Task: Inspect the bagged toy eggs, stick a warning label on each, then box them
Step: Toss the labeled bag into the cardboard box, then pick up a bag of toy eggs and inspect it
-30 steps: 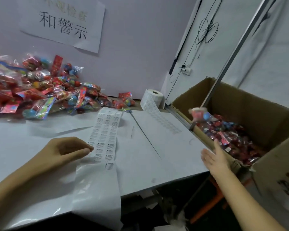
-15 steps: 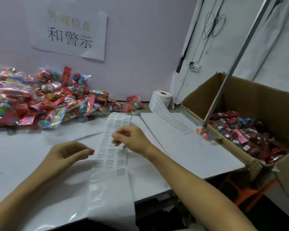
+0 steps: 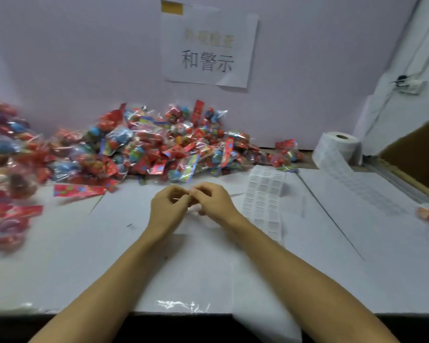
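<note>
Head view shows my left hand (image 3: pixel 167 209) and right hand (image 3: pixel 214 203) pinched together, apparently on a peeled label, so next I need a bag from the pile (image 3: pixel 144 147).

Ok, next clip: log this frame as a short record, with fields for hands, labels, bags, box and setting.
hands: left hand and right hand meet fingertip to fingertip above the table; something small and pale seems pinched between them, too blurred to name
labels: label strip lies flat just right of the hands; label roll stands by the wall
bags: pile of bagged toy eggs along the wall; none in hand
box: cardboard box at far right, mostly cut off
setting: paper sign on the wall
</note>
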Tool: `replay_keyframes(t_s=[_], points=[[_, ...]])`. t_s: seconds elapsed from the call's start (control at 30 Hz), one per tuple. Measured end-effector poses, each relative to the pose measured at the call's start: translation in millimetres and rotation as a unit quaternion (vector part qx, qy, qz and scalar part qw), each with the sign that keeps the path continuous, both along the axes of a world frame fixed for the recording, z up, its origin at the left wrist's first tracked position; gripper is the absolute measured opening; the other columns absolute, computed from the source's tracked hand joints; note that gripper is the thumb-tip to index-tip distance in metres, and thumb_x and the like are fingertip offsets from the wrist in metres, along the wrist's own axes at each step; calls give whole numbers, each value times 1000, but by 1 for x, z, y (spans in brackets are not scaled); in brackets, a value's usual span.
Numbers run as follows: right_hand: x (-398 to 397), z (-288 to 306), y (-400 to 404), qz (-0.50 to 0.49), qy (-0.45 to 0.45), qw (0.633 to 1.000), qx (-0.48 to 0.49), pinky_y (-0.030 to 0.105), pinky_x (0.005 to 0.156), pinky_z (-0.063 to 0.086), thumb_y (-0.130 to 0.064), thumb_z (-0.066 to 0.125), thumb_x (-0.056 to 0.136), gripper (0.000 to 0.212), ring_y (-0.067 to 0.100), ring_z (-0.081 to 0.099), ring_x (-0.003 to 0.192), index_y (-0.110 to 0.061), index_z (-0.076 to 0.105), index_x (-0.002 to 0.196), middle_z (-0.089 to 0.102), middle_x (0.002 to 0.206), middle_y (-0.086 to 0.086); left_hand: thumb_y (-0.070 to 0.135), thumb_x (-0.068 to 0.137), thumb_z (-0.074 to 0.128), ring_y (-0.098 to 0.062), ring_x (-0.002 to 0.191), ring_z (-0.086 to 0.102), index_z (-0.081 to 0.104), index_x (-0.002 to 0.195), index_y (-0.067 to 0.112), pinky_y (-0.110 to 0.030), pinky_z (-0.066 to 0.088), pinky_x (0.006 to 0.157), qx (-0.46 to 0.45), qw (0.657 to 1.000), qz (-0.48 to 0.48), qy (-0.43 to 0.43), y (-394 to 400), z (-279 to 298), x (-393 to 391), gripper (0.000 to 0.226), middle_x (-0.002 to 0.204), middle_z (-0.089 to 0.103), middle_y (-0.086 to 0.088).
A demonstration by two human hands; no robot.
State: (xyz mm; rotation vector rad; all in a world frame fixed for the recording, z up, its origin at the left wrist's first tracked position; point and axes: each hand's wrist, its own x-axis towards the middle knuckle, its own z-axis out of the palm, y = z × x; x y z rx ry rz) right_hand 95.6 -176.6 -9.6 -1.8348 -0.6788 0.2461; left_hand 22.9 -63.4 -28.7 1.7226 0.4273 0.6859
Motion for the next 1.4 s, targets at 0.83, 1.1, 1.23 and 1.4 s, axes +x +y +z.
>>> replay_keyframes(t_s=[0.83, 1.1, 1.23, 1.4], points=[[6, 2, -22, -37, 174, 960, 218, 26, 64, 56, -28, 68, 94, 16, 16, 69, 95, -14, 70, 104, 71, 100, 4, -5, 88, 73, -21, 101, 69, 66, 112, 29, -33, 63, 77, -182, 976, -10, -122, 27, 33, -17, 42, 107, 70, -4], [-3, -4, -21, 91, 163, 977, 106, 34, 74, 60, -55, 76, 70, 50, 25, 73, 87, -13, 76, 96, 77, 93, 8, 12, 78, 81, -27, 101, 72, 67, 111, 13, -36, 59, 85, -277, 952, -114, -65, 15, 10, -30, 35, 100, 73, -11], [-6, -7, -21, 67, 174, 973, 133, 50, 92, 59, -47, 82, 65, 45, 39, 72, 99, -9, 79, 89, 76, 96, 18, 21, 80, 81, -27, 97, 74, 77, 95, 7, -30, 59, 74, -239, 952, -189, -34, 10, 7, -34, 21, 100, 75, -13], [-11, -6, -24, 64, 154, 977, 135, 42, 81, 61, -45, 84, 70, 46, 34, 73, 90, -6, 76, 92, 74, 96, 20, 8, 91, 74, -36, 98, 74, 72, 107, -2, -40, 62, 78, -177, 968, -179, -18, 13, 4, -35, 20, 107, 73, -25]])
